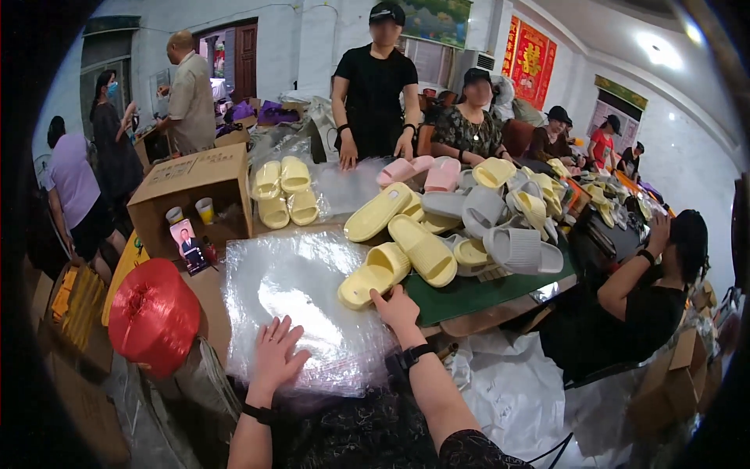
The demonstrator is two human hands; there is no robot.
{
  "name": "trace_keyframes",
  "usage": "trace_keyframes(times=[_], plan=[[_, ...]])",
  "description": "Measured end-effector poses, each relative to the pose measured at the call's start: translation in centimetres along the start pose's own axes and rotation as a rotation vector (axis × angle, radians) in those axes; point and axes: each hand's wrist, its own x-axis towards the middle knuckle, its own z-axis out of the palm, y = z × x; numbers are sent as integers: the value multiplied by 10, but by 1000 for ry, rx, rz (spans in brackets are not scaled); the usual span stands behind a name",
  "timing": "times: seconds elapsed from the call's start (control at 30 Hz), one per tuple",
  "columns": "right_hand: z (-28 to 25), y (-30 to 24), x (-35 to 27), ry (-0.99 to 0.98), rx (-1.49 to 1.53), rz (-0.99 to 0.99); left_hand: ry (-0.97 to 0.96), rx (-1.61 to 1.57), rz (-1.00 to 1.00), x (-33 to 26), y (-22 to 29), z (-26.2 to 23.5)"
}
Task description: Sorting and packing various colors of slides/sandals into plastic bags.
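My left hand (pixel 276 352) lies on a stack of clear plastic bags (pixel 273 270), its fingers spread and holding nothing. To its right, my right hand (pixel 398 310) pinches the near edge of a pale yellow slipper (pixel 384 270). That slipper rests at the near left of a heap, beside another yellow slipper (pixel 423 250) that lies sole up. Grey slippers (pixel 486 211) and pink slippers (pixel 444 173) are piled farther back. Beyond the bags, two pairs of yellow slippers (pixel 273 211) sit on clear plastic.
A cardboard box (pixel 187 187) lies on its side at the left, with cups inside and a lit phone (pixel 188 244) leaning in front. A roll of red plastic twine (pixel 154 316) stands nearer. Across the table stands a person (pixel 376 86); another sits at the right (pixel 652 301).
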Motion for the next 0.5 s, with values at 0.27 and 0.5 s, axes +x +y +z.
trace_keyframes(times=[0.27,0.5], plan=[[11,-8,-5,102,-112,-55,-24,41,-8,-3,0,8],[0,-7,-7,-17,31,31,22,116,-11,-8,-14,9]])
